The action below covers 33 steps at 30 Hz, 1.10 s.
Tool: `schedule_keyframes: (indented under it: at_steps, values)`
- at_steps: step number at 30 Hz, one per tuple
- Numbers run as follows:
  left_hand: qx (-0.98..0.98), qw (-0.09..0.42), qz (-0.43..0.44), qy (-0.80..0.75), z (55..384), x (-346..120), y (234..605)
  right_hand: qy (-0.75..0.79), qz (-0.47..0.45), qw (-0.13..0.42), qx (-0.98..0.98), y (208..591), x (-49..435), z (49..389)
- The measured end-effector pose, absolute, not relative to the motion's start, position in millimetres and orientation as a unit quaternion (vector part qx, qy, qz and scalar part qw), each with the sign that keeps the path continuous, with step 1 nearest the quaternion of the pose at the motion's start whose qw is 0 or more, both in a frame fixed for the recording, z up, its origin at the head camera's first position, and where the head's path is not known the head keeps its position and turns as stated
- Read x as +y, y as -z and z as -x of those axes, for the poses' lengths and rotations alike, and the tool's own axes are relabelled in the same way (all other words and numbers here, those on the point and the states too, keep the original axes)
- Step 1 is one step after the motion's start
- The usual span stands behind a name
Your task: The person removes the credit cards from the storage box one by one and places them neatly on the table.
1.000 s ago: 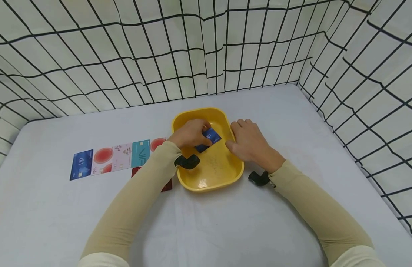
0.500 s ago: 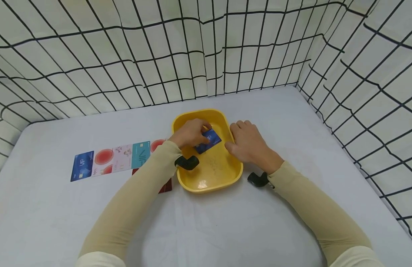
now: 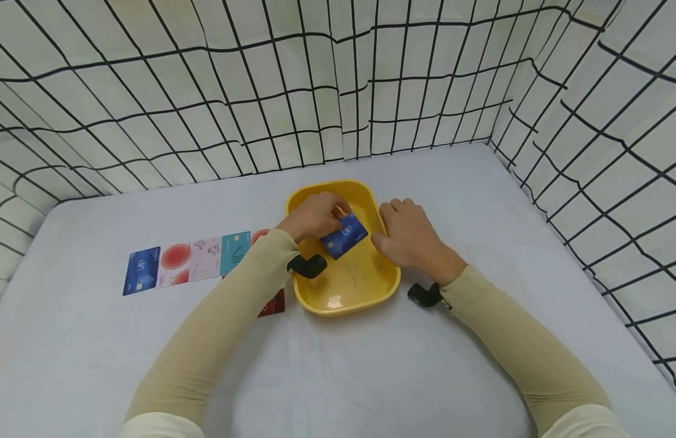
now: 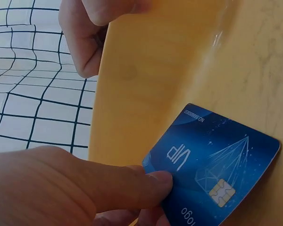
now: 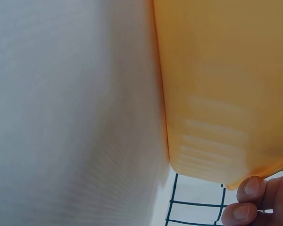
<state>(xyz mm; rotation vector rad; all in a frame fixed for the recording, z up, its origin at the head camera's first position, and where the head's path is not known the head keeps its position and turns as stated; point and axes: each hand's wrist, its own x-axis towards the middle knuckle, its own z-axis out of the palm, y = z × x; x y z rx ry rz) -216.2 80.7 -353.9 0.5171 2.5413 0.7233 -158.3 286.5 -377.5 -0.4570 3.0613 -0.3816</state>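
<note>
A yellow plastic tray (image 3: 349, 299) stands on the white cloth in the middle of the head view. Over its inside, my left hand (image 3: 315, 217) pinches a blue VIP card (image 3: 346, 236) by one end. The left wrist view shows the thumb (image 4: 158, 183) on top of this card (image 4: 240, 160), its chip and printed side facing up; the fingers beneath are mostly hidden. At the tray's right rim my right hand (image 3: 410, 234) grips the edge, thumb on the inner side. In the right wrist view its fingertips (image 5: 251, 188) lie against the tray's outer side (image 5: 212, 94).
Left of the tray lies a row of cards: a blue card (image 3: 141, 271), pink ones (image 3: 205, 258) and a teal card (image 3: 234, 252). My left sleeve partly covers a dark red card (image 3: 273, 304). Black wire mesh (image 3: 316, 112) stands behind and to the right.
The blue card in my left hand has tilted up and shifted slightly right, so more of its face shows. My right hand has stayed on the rim. The head view has shifted a little.
</note>
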Motion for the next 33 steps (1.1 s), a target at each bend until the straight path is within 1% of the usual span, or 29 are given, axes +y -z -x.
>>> schedule_keyframes:
  at_steps: [7, 24, 33]
  values:
    - [0.922, 0.214, -0.204, -0.248, 214, 79, 347, 0.119, 0.145, 0.018, 0.982, 376, 285, 158]
    - [0.916, 0.225, -0.208, -0.258, 204, 76, 332, 0.113, 0.145, 0.014, 0.983, 376, 284, 158]
    - [0.921, 0.207, -0.215, -0.250, 196, 74, 324, 0.118, 0.141, 0.017, 0.983, 375, 284, 158]
